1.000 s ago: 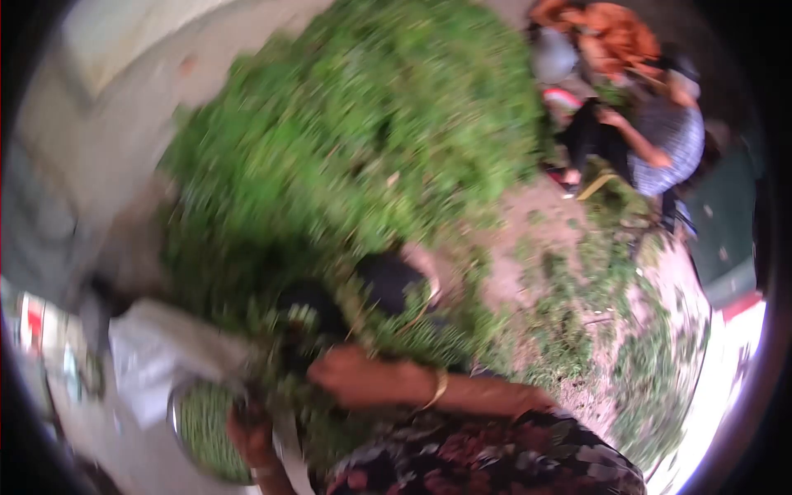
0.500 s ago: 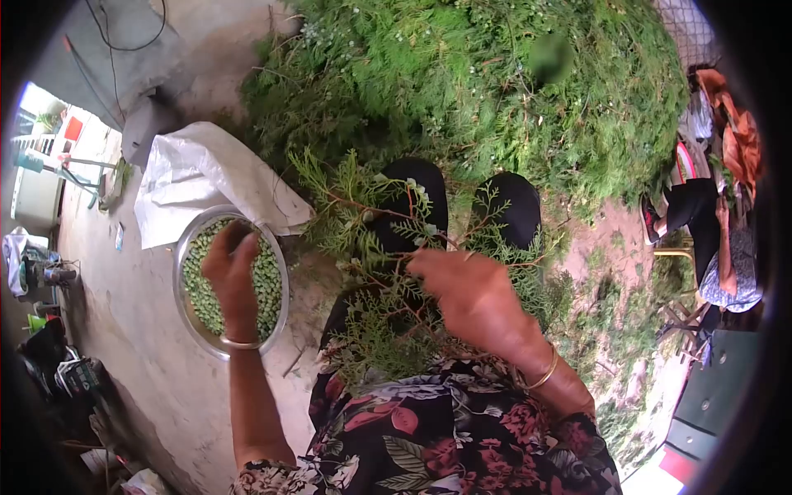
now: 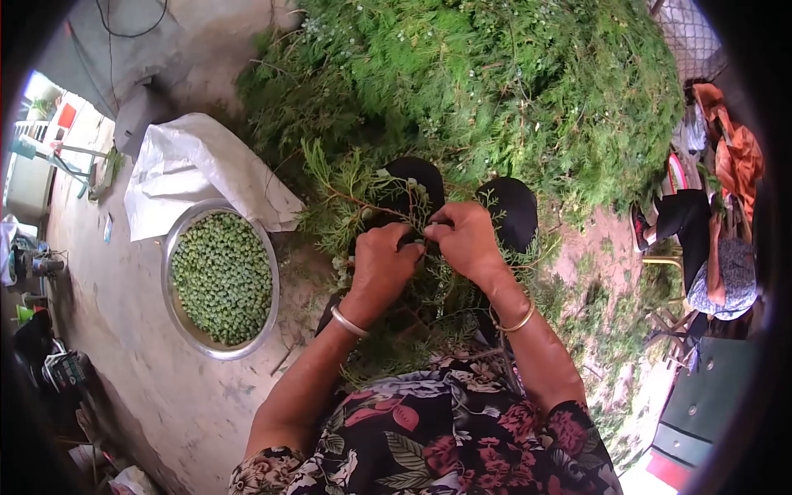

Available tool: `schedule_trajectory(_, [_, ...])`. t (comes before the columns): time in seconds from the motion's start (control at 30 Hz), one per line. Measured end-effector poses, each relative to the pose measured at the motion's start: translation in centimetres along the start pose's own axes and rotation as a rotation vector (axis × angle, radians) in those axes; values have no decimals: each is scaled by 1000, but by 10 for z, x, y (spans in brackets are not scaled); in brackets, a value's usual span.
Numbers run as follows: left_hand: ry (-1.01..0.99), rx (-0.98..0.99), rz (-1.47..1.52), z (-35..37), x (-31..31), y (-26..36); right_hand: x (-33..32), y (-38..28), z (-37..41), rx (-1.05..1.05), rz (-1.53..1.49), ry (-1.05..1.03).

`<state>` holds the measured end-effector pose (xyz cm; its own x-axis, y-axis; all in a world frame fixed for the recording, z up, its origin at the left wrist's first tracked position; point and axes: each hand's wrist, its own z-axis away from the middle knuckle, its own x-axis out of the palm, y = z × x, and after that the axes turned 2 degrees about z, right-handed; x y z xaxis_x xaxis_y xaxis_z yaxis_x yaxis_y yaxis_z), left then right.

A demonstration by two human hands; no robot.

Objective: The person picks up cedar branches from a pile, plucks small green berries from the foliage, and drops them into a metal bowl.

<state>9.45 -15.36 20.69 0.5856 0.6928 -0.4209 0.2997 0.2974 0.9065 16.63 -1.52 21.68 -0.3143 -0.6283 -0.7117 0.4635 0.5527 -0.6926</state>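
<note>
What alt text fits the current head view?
Left hand and right hand, both bare, meet at a leafy branch. A metal bowl of small green cones or berries sits at left; a large heap of greenery lies ahead.

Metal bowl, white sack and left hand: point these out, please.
Metal bowl [image 3: 221, 353]: head view, on its lower rim.
White sack [image 3: 196, 163]: head view, middle of its sheeting.
Left hand [image 3: 380, 266]: head view, back of the hand.

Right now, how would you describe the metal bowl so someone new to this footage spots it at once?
Start at the big heap of green branches; to its lower left, a white sack lies on the floor. Just below that sack sits the metal bowl, set apart by its round, shiny rim and the small green berries inside.
</note>
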Motion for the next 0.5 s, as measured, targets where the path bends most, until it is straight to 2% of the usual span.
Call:
schedule_trajectory(0.07, [-58, -11, 38, -2, -1, 1, -3, 2, -2, 49, -216, -12])
schedule_trajectory(0.13, [-105, -86, 286, -3, 0, 0, -4, 2, -2, 57, -268, 8])
schedule_trajectory(0.17, [-111, -84, 288, -3, -1, 0, -4, 3, -2, 67, -319, 24])
schedule_trajectory(0.2, [-114, -160, 395, -3, -1, 1, -4, 2, -1, 71, -318, 28])
schedule_trajectory(0.23, [-117, -235, 502, -2, -2, 1, -4, 0, -1, 168, -447, 37])
schedule_trajectory(0.27, [-120, -233, 503, -1, -1, 1, -5, -1, -2, 263, -575, 44])
schedule_trajectory(0.3, [-107, -274, 526, 0, -1, 0, -8, 0, -2, 262, -575, 47])
schedule_trajectory(0.37, [-94, -311, 547, 4, -4, 2, -18, 3, -3, 462, -1036, 99])
schedule_trajectory(0.43, [4, -212, 331, 7, -10, 9, -23, -6, 0, 410, -1035, 53])
schedule_trajectory(0.5, [-53, -190, 309, 8, -15, 6, -26, -13, 6, 309, -940, -80])
